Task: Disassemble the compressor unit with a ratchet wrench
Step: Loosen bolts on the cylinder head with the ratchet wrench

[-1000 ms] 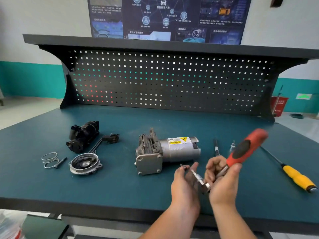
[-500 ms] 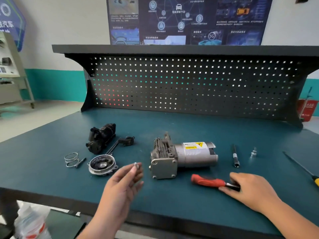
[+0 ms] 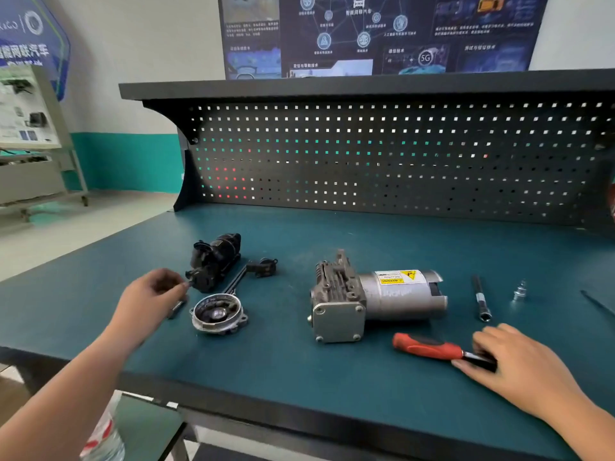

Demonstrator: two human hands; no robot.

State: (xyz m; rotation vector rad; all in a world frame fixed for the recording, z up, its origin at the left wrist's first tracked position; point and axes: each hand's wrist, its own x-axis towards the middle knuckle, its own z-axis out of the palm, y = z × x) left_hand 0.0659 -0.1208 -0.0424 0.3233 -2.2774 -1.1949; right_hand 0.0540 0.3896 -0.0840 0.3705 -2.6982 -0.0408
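The compressor unit [image 3: 376, 301], a grey finned head on a silver motor can with a yellow warning label, lies on its side mid-bench. In front of it, to the right, the ratchet wrench [image 3: 427, 348] with a red handle lies flat. My right hand [image 3: 519, 367] covers its metal head, fingers closed over it. My left hand [image 3: 151, 294] is at the left, fingertips pinched on a small bolt, barely visible, right beside a removed black part [image 3: 214, 261].
A round metal cover [image 3: 218, 312] and a black connector with its cable [image 3: 264, 266] lie near my left hand. An extension bar [image 3: 481, 299], a socket [image 3: 519, 291] and a screwdriver shaft [image 3: 597, 302] lie right of the compressor. A pegboard [image 3: 399, 161] backs the green bench [image 3: 299, 377].
The wrench went from both hands in the air down onto the bench under my right hand. My left hand carried the small bolt leftwards to the black part. My view swung left.
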